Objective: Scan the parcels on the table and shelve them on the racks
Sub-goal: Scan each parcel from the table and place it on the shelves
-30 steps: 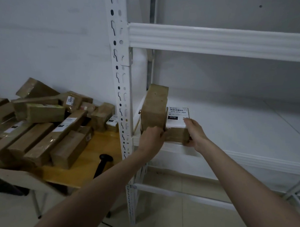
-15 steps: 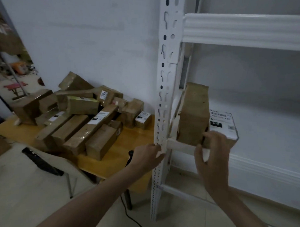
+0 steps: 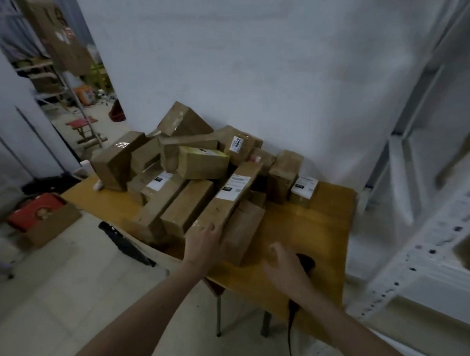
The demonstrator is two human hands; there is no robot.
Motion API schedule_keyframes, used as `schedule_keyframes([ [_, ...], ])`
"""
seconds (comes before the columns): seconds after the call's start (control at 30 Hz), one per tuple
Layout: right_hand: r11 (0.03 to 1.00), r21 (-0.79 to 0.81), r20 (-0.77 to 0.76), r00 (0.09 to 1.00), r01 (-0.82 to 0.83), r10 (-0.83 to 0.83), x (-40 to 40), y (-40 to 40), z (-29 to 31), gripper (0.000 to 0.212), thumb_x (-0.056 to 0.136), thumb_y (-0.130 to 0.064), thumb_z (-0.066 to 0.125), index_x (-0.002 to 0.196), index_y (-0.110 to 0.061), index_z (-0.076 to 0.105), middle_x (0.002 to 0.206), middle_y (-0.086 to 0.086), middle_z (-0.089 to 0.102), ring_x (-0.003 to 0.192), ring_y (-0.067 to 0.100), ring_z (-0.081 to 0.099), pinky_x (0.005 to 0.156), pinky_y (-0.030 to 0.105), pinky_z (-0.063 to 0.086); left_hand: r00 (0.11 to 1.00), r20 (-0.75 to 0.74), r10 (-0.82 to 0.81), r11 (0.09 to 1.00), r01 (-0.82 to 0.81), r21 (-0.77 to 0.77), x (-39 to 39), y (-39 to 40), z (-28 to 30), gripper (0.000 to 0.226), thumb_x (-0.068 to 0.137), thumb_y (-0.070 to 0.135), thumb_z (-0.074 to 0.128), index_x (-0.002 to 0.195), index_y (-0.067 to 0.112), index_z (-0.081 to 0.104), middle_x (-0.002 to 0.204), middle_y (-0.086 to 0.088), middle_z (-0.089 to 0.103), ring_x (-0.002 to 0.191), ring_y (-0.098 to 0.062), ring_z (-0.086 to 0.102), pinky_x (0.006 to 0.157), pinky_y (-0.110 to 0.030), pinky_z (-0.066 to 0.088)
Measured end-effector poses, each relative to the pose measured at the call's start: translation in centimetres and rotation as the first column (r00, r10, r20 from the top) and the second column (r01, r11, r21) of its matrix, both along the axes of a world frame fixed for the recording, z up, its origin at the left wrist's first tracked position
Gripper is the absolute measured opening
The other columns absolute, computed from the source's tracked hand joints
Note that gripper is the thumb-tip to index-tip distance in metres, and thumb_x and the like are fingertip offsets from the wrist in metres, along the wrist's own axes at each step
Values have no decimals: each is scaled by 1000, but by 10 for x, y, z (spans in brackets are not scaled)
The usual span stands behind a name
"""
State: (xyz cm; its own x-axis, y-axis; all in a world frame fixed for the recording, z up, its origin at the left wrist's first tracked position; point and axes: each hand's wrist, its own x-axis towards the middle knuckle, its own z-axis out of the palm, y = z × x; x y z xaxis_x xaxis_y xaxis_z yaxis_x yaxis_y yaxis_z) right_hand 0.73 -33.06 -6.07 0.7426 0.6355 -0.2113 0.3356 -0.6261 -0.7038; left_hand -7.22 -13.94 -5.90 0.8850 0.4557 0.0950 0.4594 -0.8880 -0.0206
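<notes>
— Where are the parcels?

— Heaped on the wooden table point(image 3: 325, 234), brown boxes piled against the white wall. A long parcel point(image 3: 222, 204) with a white label lies at the near edge of the heap, and a short box point(image 3: 242, 231) sits just beside it on the right.

— And the hands?

— The left hand point(image 3: 202, 246) rests on the near end of the long parcel, fingers spread and fairly straight, not curled round it. The right hand point(image 3: 284, 267) hovers above the table with relaxed fingers, holding nothing; a black scanner point(image 3: 304, 261) lies just beyond it, its cable hanging off the front edge.

— Is the rack in view?

— Yes, the white rack point(image 3: 417, 258) stands at the right, blurred, touching or just beside the table. Two brown shapes show on it, too smeared to identify.

— Anything else?

— A red item in an open carton point(image 3: 40, 216) on the floor at left.
</notes>
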Motion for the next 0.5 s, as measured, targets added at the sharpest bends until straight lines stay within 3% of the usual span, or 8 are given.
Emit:
schedule_keyframes([
  [0.07, 999, -2, -69, 997, 39, -39, 3, 50, -12, 32, 92, -37, 54, 120, -21, 48, 111, -9, 51, 96, 9, 52, 85, 28, 49, 1000, 3, 12, 1000, -12, -9, 0, 48, -5, 29, 99, 41, 43, 118, 23, 54, 111, 3, 58, 83, -13, 60, 60, -24, 51],
  [0.17, 994, 10, -224, 969, 110, -105, 1, 122, -28, 27, 94, -33, 55, 114, -16, 50, 112, -2, 55, 98, 12, 55, 81, 25, 47, 999, -44, -19, 1000, 18, -21, 3, 108, -11, 27, 99, 39, 42, 116, 21, 54, 110, 1, 58, 87, -15, 60, 61, -24, 49],
  [0.23, 982, 26, -220, 960, 185, -175, 0, 163, -35, 18, 93, -31, 56, 102, -16, 51, 100, -2, 58, 84, 10, 56, 71, 23, 48, 996, -66, -52, 999, 52, 5, 9, 139, -16, 26, 100, 37, 41, 110, 19, 56, 105, 1, 58, 85, -15, 59, 57, -23, 42],
  [0.33, 932, 71, -216, 917, 356, -334, 0, 205, -40, 21, 92, -34, 57, 96, -16, 45, 87, -1, 56, 74, 12, 57, 65, 29, 51, 980, -113, -163, 985, 168, 32, 18, 169, -26, 18, 92, 34, 58, 102, 19, 62, 96, 1, 61, 78, -16, 59, 50, -23, 33],
  [0.5, 874, 57, -206, 862, 483, -463, 4, 230, -51, 20, 97, -31, 49, 103, -12, 49, 93, 5, 61, 72, 13, 58, 53, 21, 40, 941, -132, -311, 947, 318, 36, 32, 185, -54, 29, 99, 30, 45, 117, 14, 60, 121, -10, 52, 107, -27, 50, 67, -32, 43],
])
